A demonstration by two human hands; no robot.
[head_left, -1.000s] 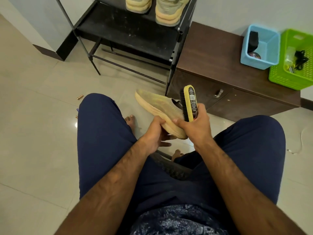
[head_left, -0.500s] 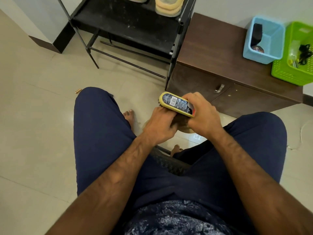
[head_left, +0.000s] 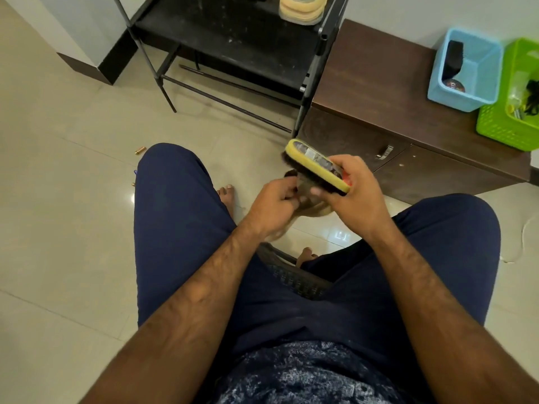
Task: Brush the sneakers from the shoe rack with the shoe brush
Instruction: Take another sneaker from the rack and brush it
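Found sneaker (head_left: 310, 207) low between the knees, blurred and mostly hidden, held in left grip (head_left: 277, 202). Found shoe brush (head_left: 315, 167) clasped in right grip (head_left: 357, 193), bristles facing down over it. Recommend bracing the shoe firmly, keeping bristles flat, stroking short and even. Noted second sneaker (head_left: 302, 11) on shoe rack (head_left: 233, 39).

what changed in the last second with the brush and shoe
The brush went from standing on edge beside the sneaker to lying over it, bristles facing down. The left hand turned the sneaker, once in plain view, now mostly hidden under both hands. The right hand kept its grip on the brush; nothing was let go. Shoe rack and cabinet stayed put.
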